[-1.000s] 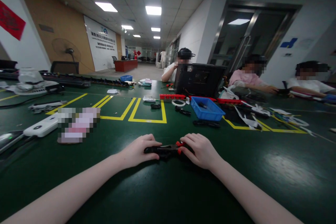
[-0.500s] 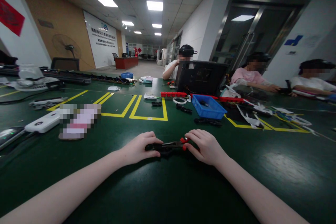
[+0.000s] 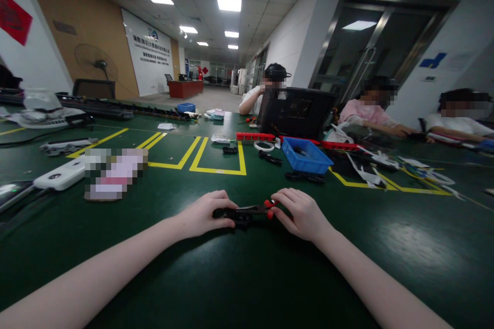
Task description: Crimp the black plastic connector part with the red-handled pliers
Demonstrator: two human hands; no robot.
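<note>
Near the middle of the green table (image 3: 247, 277), my left hand (image 3: 210, 213) is closed round a small black part (image 3: 242, 219) whose kind I cannot make out. My right hand (image 3: 299, 212) grips the red handles of a pair of pliers (image 3: 252, 209) between thumb and fingers. The metal jaws point left and reach the black part just beside my left fingertips. Whether the jaws bite on it is too small to tell. Both hands stay low over the table top.
A blue bin (image 3: 306, 157) with a dark item inside stands beyond my right hand, with black pieces (image 3: 304, 178) before it. A white power strip (image 3: 65, 172) and a blurred pink object (image 3: 116, 175) lie left. Several people sit across the table behind a black monitor (image 3: 299, 113).
The red plier handles have spread a little further apart in my right hand. My left hand keeps its hold on the black part; the view has shifted slightly.
</note>
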